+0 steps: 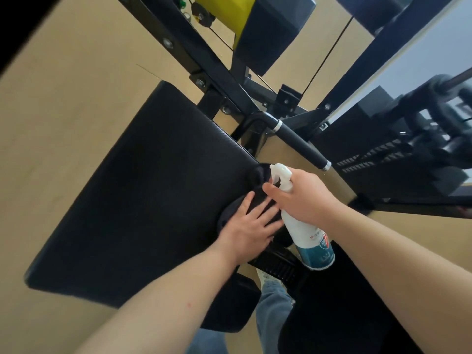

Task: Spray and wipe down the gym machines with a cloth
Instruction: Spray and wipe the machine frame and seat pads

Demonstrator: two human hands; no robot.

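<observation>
Black seat pad: the left hand, fingers flat and spread, presses the dark cloth for wiping contact; the right hand grips the spray bottle, kept ready.

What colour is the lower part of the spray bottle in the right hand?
The spray bottle is teal at the bottom, white above; head view.

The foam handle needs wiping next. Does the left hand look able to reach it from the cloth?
Probably not directly: the right hand and spray bottle sit between the left hand and the foam handle.
</observation>
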